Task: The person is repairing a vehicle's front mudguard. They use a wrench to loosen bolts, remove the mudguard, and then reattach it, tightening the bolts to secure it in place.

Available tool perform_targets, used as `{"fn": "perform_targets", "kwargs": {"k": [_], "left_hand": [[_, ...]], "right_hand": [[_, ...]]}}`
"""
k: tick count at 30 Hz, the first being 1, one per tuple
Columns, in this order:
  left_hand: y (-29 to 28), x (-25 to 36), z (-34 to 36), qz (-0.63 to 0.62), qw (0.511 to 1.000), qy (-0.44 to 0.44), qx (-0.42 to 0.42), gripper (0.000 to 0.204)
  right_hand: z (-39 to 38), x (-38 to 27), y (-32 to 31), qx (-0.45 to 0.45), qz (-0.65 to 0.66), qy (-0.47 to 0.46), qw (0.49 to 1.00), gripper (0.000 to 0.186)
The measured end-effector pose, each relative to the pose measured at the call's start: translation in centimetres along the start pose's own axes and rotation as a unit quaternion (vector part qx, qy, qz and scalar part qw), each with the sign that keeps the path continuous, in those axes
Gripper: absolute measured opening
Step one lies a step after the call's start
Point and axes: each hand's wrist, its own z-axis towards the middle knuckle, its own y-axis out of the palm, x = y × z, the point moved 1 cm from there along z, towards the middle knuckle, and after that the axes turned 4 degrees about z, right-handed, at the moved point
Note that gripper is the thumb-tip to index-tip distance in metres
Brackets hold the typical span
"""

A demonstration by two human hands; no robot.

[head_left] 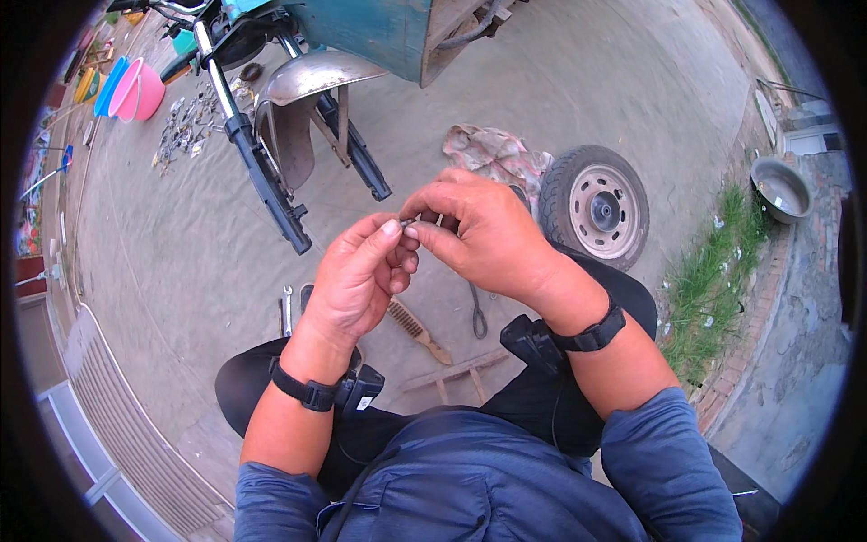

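Observation:
My left hand (pixel 366 275) and my right hand (pixel 474 230) meet at the middle, fingertips closed on a small dark part (pixel 408 224), too small to make out clearly. Below them on the concrete lie a wooden-handled wire brush (pixel 427 340), a dark looped tool or wire (pixel 478 316) and, left of my left hand, a silver wrench (pixel 287 307). A crumpled stained cloth (pixel 488 147) lies behind my right hand, beside a detached wheel with tyre (pixel 578 185).
A teal three-wheeler (pixel 361 27) stands ahead with its bare front fork (pixel 271 190). Scattered small parts (pixel 185 131) and pink and blue buckets (pixel 135 90) are at the upper left. A metal basin (pixel 778 185), grass strip (pixel 709 289) and brick edging (pixel 722 379) line the right.

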Motion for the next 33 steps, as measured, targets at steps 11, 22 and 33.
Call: {"fn": "perform_targets", "kwargs": {"k": [11,22,33], "left_hand": [[-7.6,-4.7,6.5,0.007,0.953,0.005,0.304,0.014],[-14.2,-6.9,14.2,-0.072,0.887,0.147,0.431,0.017],[-15.9,-6.1,16.1,-0.007,0.871,0.188,0.453,0.021]], "right_hand": [[0.1,-0.2,-3.1,0.054,0.049,0.08,0.994,0.026],[-0.2,-0.6,-5.5,0.043,0.035,0.099,0.994,0.026],[0.6,0.1,-5.2,0.008,0.006,0.099,0.995,0.027]]}}
